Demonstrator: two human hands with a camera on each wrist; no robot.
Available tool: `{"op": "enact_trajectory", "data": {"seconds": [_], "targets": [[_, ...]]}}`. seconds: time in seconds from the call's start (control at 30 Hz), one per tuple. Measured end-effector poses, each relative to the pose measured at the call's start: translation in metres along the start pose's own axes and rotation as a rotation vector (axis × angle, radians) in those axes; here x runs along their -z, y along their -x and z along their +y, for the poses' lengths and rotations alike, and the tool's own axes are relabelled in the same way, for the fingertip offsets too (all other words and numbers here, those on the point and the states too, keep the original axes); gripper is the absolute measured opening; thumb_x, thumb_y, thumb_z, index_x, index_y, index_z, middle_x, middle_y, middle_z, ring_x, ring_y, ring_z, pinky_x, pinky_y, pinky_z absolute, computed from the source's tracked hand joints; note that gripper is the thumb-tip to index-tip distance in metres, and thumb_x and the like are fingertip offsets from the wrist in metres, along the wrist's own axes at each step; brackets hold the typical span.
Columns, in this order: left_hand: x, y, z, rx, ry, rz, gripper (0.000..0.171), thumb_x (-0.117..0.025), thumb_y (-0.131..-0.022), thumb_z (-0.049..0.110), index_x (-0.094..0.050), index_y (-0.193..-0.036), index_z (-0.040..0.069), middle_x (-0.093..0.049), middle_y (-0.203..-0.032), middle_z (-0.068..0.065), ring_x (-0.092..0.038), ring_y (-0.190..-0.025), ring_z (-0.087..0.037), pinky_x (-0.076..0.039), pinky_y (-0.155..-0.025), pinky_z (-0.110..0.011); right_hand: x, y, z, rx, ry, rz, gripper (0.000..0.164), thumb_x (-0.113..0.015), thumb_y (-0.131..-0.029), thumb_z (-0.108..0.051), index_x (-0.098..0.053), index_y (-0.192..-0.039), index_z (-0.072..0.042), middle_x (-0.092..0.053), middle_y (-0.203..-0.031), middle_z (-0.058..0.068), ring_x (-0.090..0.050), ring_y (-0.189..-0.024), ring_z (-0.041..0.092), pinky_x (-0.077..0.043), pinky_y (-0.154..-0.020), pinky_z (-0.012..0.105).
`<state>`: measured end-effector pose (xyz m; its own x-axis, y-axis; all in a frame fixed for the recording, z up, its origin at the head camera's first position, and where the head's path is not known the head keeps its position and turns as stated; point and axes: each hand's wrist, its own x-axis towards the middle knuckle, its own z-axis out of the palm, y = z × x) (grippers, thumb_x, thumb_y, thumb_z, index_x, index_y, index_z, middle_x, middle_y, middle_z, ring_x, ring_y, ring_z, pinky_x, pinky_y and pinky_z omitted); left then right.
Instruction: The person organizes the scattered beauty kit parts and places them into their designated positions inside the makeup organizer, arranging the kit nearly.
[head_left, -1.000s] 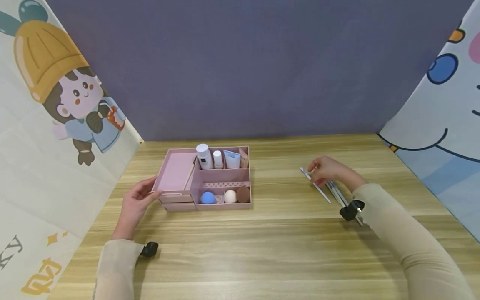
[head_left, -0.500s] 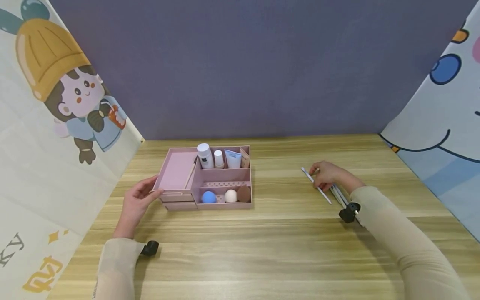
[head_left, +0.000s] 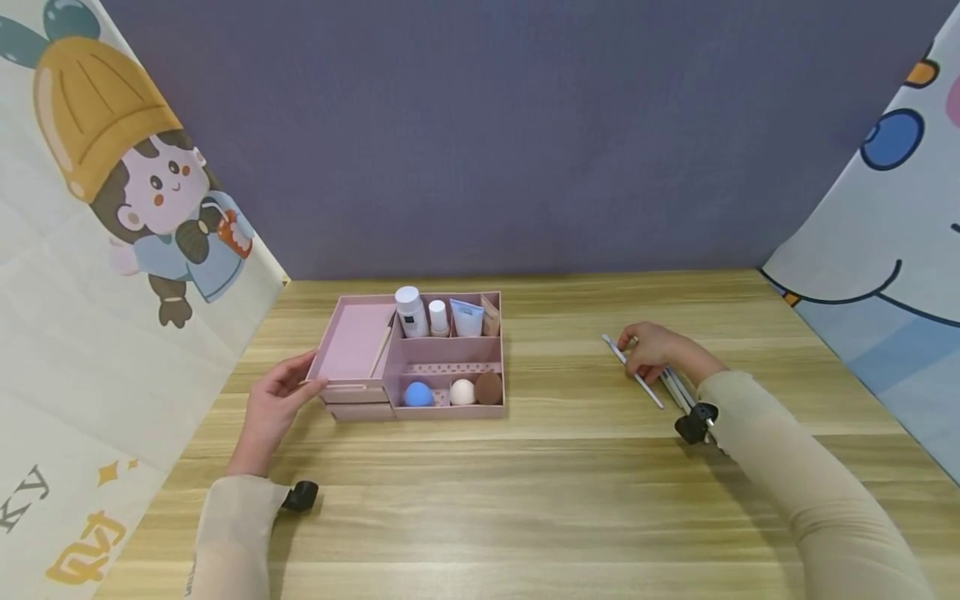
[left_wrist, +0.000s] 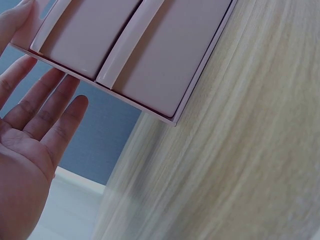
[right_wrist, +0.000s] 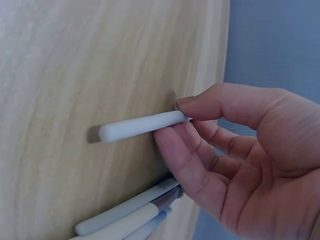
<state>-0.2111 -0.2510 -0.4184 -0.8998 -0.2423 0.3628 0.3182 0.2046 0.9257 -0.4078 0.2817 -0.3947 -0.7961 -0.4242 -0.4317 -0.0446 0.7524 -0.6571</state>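
Left hand (head_left: pixel 272 404), over a wood-grained table (head_left: pixel 480 500), grips the corner of a pink organizer (head_left: pixel 450 412), its thumb against the front and its other fingers spread at the side; the box extends to this hand's right. Farther off from the hand, in the back row, stand a white bottle (head_left: pixel 410 312), a light blue tube (head_left: pixel 467 318) and, between them, a smaller white-capped bottle (head_left: pixel 437 318). Straight across from it sit a brown ball (head_left: pixel 488 388), a cream ball (head_left: pixel 462 392) and a blue ball (head_left: pixel 417 395). Several brushes (right_wrist: pixel 132 218) lie just beside the right hand (head_left: pixel 651 350), partly beneath its wrist. Its thumb and fingertips are pinched together on a slim white rod (right_wrist: pixel 142 126).
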Motion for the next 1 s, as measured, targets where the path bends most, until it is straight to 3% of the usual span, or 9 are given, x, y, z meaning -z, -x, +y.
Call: {"op": "enact_trajectory", "data": {"seconds": [0.3,0.7,1.0], "targets": [[0.001,0.000,0.000,-0.001,0.003,-0.005,0.037,-0.070,-0.088,-0.008,-0.068,-0.124,0.002,-0.069,-0.122,0.001,-0.062,-0.107,0.001,-0.051,-0.087,-0.012,0.006,0.004,-0.016,0.032,-0.050,-0.009,0.050,-0.064,-0.073,0.011,-0.046,-0.119,0.013,-0.053,-0.086,0.016,-0.062,-0.060,0.018,-0.059,-0.055,0.032],[0.002,0.000,-0.001,0.020,-0.035,-0.008,0.037,-0.072,-0.089,-0.003,-0.067,-0.126,0.004,-0.068,-0.123,0.003,-0.061,-0.108,0.002,-0.051,-0.087,-0.012,0.014,0.003,-0.038,0.079,0.045,-0.018,0.052,-0.063,-0.079,0.005,-0.047,-0.128,0.011,-0.062,-0.076,0.011,-0.063,-0.062,0.018,-0.061,-0.060,0.037],[0.000,0.001,0.003,0.037,-0.025,-0.005,0.040,-0.071,-0.089,-0.005,-0.061,-0.128,-0.007,-0.068,-0.117,0.013,-0.062,-0.106,0.002,-0.051,-0.086,-0.011,0.018,0.008,-0.055,0.142,0.013,0.014,0.053,-0.059,-0.077,0.008,-0.046,-0.128,0.015,-0.060,-0.074,0.010,-0.062,-0.061,0.018,-0.060,-0.057,0.035]]}}
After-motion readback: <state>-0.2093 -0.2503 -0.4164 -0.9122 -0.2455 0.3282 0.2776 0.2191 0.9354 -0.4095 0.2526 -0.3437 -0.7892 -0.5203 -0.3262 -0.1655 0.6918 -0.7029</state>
